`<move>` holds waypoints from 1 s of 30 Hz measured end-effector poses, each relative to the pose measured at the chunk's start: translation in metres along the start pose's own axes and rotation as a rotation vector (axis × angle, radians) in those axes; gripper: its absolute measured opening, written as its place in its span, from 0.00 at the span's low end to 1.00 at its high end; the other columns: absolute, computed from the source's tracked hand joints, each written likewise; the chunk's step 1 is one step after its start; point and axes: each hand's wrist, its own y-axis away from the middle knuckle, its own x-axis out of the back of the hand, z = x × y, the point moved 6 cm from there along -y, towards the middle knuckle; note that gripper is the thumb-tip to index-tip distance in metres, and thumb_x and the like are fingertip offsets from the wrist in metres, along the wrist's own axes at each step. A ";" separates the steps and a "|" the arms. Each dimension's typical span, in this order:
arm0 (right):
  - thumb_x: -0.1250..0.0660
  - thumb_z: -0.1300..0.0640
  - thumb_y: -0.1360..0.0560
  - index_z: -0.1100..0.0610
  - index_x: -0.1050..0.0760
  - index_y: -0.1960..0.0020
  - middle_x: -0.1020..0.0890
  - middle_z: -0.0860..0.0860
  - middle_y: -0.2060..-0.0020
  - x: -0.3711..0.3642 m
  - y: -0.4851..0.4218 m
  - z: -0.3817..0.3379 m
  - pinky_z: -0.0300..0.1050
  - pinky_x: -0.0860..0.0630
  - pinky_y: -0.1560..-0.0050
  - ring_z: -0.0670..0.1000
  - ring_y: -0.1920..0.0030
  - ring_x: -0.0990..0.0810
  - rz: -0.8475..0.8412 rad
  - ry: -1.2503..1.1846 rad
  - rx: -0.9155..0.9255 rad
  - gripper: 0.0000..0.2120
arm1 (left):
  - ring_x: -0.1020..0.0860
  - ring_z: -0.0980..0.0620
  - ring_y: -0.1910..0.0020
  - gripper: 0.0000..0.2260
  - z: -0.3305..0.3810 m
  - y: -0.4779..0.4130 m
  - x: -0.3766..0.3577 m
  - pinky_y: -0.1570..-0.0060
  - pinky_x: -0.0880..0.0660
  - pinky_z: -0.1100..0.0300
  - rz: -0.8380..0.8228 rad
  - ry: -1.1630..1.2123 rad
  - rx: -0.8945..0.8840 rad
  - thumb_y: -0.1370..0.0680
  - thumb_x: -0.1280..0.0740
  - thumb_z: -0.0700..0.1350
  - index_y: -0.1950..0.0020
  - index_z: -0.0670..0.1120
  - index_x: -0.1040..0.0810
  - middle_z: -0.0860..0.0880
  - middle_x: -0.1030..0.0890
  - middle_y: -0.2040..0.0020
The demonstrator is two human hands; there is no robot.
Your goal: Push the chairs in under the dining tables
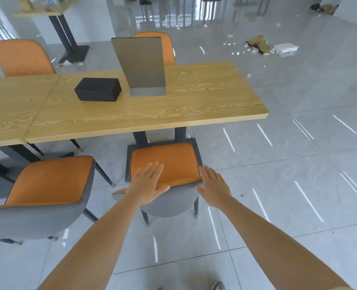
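An orange chair with a grey back (169, 158) stands in front of me, its seat short of the wooden dining table's (194, 105) near edge. My left hand (149, 183) lies flat over the top of the backrest, fingers spread. At the backrest's right corner hovers my right hand (214, 186), open with fingers apart, beside or just touching it. A second orange chair (47, 185) stands to the left, pulled out from the table.
A black box (98, 89) and a grey upright sign stand (141, 65) sit on the table. More orange chairs (24, 57) stand on the far side. Debris (265, 47) litters the glossy tile floor at the far right. Another table (39, 13) stands behind.
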 end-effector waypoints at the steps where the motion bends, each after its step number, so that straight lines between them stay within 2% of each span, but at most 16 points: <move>1: 0.45 0.50 0.19 0.59 0.55 0.24 0.48 0.55 0.23 0.005 0.000 0.009 0.48 0.49 0.24 0.54 0.23 0.50 0.004 -0.015 -0.007 0.30 | 0.59 0.49 0.22 0.33 0.012 -0.006 0.006 0.24 0.58 0.50 0.027 -0.008 -0.004 0.20 0.52 0.62 0.23 0.48 0.62 0.48 0.59 0.21; 7: 0.50 0.46 0.18 0.58 0.63 0.23 0.59 0.55 0.23 0.045 0.000 0.081 0.50 0.57 0.23 0.55 0.22 0.59 0.016 0.012 -0.037 0.32 | 0.61 0.49 0.22 0.30 0.095 -0.053 0.037 0.24 0.59 0.50 0.162 -0.040 -0.016 0.19 0.55 0.59 0.23 0.48 0.62 0.48 0.60 0.21; 13: 0.52 0.46 0.18 0.59 0.66 0.24 0.63 0.56 0.23 0.086 -0.001 0.162 0.51 0.60 0.23 0.55 0.23 0.63 0.013 0.048 -0.070 0.33 | 0.61 0.49 0.22 0.28 0.182 -0.110 0.055 0.24 0.59 0.50 0.227 -0.038 -0.048 0.18 0.55 0.57 0.24 0.47 0.63 0.48 0.60 0.21; 18: 0.53 0.45 0.18 0.60 0.68 0.25 0.65 0.55 0.24 0.108 -0.020 0.233 0.52 0.61 0.24 0.55 0.23 0.64 0.012 0.037 -0.118 0.34 | 0.62 0.49 0.23 0.28 0.240 -0.164 0.066 0.25 0.61 0.50 0.196 -0.066 -0.111 0.18 0.55 0.57 0.24 0.47 0.64 0.48 0.61 0.22; 27: 0.54 0.43 0.19 0.61 0.68 0.25 0.64 0.55 0.24 0.165 -0.126 0.362 0.51 0.61 0.24 0.54 0.23 0.64 0.025 0.070 -0.149 0.34 | 0.61 0.48 0.22 0.29 0.311 -0.327 0.113 0.25 0.59 0.48 0.202 -0.030 -0.156 0.18 0.54 0.56 0.24 0.47 0.63 0.47 0.61 0.22; 30: 0.60 0.39 0.22 0.61 0.69 0.26 0.65 0.55 0.24 0.187 -0.176 0.399 0.51 0.62 0.24 0.54 0.23 0.64 -0.021 0.077 -0.141 0.36 | 0.60 0.48 0.22 0.30 0.329 -0.390 0.133 0.25 0.59 0.48 0.196 -0.009 -0.144 0.21 0.60 0.60 0.24 0.47 0.64 0.47 0.61 0.22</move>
